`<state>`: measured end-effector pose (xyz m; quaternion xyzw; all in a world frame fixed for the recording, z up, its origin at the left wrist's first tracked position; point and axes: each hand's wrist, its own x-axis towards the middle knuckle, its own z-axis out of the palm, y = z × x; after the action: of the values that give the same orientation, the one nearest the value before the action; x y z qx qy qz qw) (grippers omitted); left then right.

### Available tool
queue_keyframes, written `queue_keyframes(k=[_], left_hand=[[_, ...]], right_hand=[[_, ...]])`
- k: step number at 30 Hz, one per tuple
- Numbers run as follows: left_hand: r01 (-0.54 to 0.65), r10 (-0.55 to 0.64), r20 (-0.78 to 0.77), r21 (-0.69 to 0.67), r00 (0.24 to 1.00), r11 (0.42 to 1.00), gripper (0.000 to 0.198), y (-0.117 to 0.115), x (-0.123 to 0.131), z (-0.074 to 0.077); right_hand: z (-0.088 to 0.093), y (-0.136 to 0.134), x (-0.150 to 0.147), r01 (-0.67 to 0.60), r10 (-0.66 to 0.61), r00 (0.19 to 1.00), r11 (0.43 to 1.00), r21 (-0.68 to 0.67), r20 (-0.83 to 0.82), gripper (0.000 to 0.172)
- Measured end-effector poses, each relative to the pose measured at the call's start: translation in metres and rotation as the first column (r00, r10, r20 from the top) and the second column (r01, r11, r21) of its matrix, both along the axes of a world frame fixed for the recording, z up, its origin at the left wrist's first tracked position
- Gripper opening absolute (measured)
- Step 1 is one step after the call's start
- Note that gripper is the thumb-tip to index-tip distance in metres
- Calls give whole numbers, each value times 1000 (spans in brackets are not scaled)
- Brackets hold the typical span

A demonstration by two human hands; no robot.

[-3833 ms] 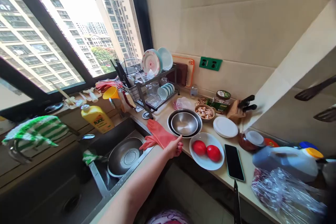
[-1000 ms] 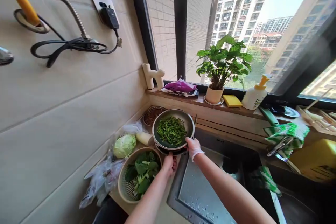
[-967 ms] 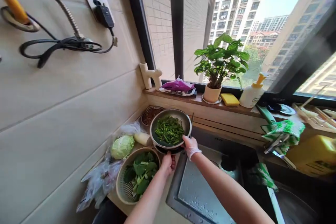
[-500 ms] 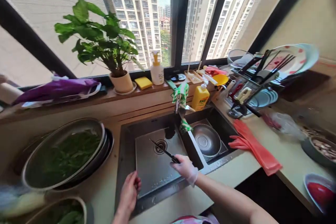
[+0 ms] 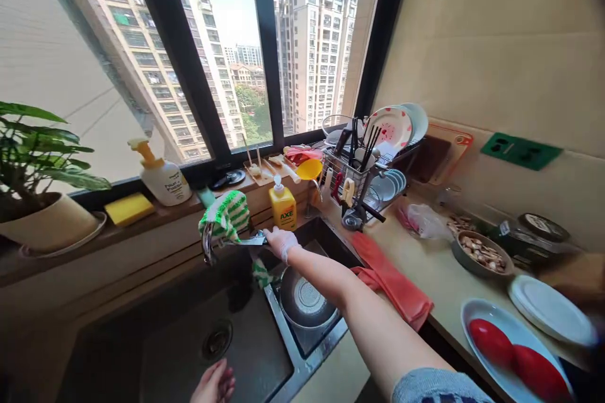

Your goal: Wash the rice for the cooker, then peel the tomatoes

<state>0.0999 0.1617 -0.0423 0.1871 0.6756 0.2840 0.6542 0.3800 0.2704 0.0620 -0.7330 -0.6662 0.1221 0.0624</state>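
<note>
My right hand (image 5: 282, 244), in a thin clear glove, reaches across the sink with its fingers closed on the end of the faucet handle (image 5: 254, 239). A green-and-white striped cloth (image 5: 229, 214) drapes over the faucet (image 5: 208, 245). At the bottom edge my bare left hand (image 5: 215, 381) hovers over the large sink basin (image 5: 174, 340), fingers loosely curled and apart, with nothing visible in them. Part of this hand is cut off by the frame. Beneath my right forearm, a metal pan (image 5: 307, 296) lies in the smaller basin.
A yellow AXE bottle (image 5: 282, 204) stands behind my right hand. Right of the sink lie red rubber gloves (image 5: 392, 277), a dish rack (image 5: 352, 170), a bowl of sliced mushrooms (image 5: 482, 255) and a dish of tomatoes (image 5: 491, 340). A yellow sponge (image 5: 128, 208) sits on the sill.
The view has swung right. My right hand has gone from above the large basin to the faucet handle. The black-handled knife it held is no longer in sight. My left hand's fingers look looser.
</note>
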Motion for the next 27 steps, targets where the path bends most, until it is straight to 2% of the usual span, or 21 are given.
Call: queue_keyframes(k=[2, 4, 9, 14, 18, 20, 22, 24, 27], left_hand=[[-46, 47, -21, 70, 999, 997, 5, 7, 23, 19], [-67, 68, -5, 137, 998, 988, 3, 23, 43, 34], [-288, 286, 43, 260, 957, 922, 2, 84, 70, 55], [-372, 352, 120, 283, 928, 884, 13, 138, 86, 72], [-407, 378, 150, 302, 913, 862, 18, 170, 94, 76], [-397, 370, 144, 318, 918, 861, 18, 174, 93, 73], [-373, 352, 123, 328, 928, 868, 16, 168, 88, 68], [-349, 339, 88, 322, 937, 880, 15, 153, 80, 62], [-318, 319, 40, 260, 947, 912, 16, 125, 73, 49]], right_hand=[[-2, 14, 7, -91, 91, 996, 994, -55, 12, 51], [-11, 22, 13, -172, 176, 984, 981, -93, 39, 54], [-39, 47, 20, -312, 327, 937, 942, -125, 125, 60], [-33, 75, 22, -405, 431, 887, 899, -169, 164, 63], [-24, 86, 25, -421, 451, 879, 886, -194, 153, 58], [-22, 75, 22, -405, 432, 889, 897, -176, 153, 47], [-22, 55, 12, -375, 391, 910, 918, -132, 135, 38], [-22, 34, -7, -336, 344, 937, 934, -118, 55, 38], [-23, 9, -47, -306, 284, 949, 936, -176, -137, 42]])
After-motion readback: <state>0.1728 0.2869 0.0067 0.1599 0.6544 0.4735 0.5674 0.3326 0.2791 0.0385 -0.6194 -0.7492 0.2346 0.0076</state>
